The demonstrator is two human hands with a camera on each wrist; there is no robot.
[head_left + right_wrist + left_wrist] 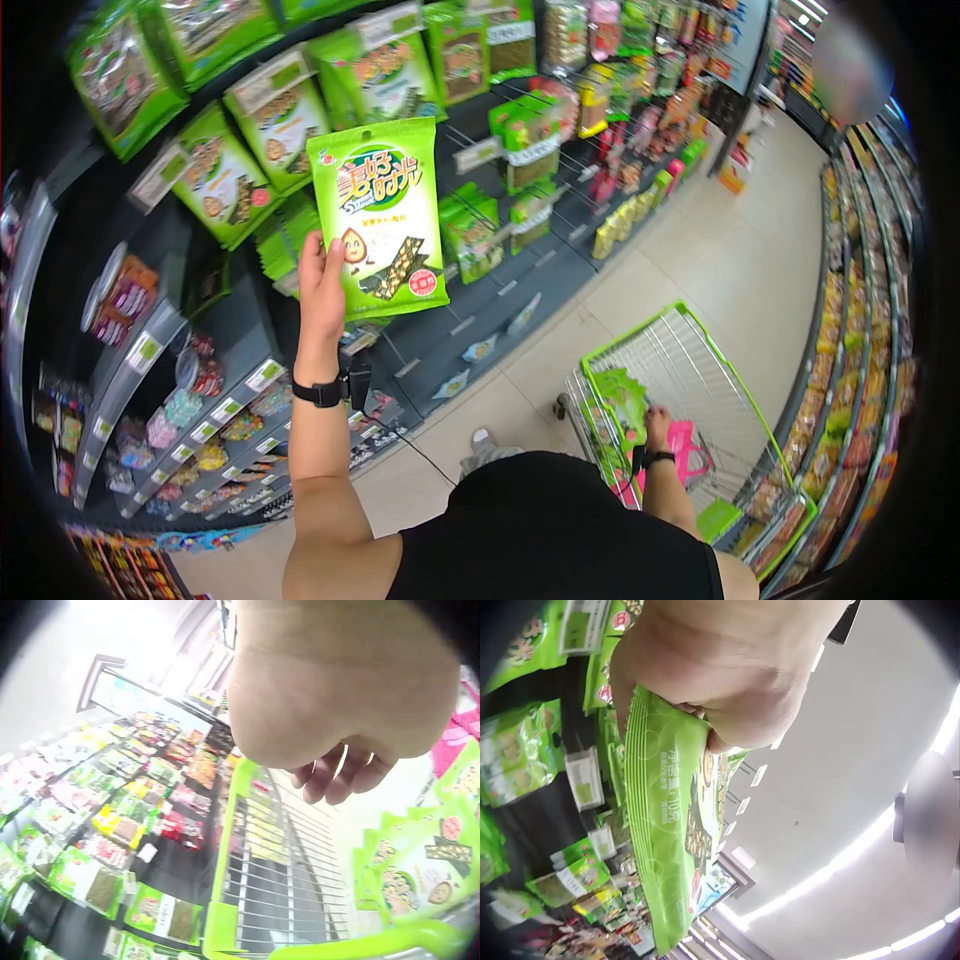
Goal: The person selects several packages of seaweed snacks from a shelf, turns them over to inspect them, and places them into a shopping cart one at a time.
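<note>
Head view showed the left hand [322, 285] raised high, gripping the green snack bag [380, 218] by its side edge, standing tall. Far down to the right, the right hand [657, 424] reached into the cart [722, 372]; its grip was unclear.

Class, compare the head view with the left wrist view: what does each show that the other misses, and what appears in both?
Only the head view shows the right hand in the shopping cart, the floor and the front of the green snack packet. Only the left wrist view shows the ceiling lights and the packet's edge from below. Both show the left hand gripping that packet, with shelves of green packets behind.
</note>
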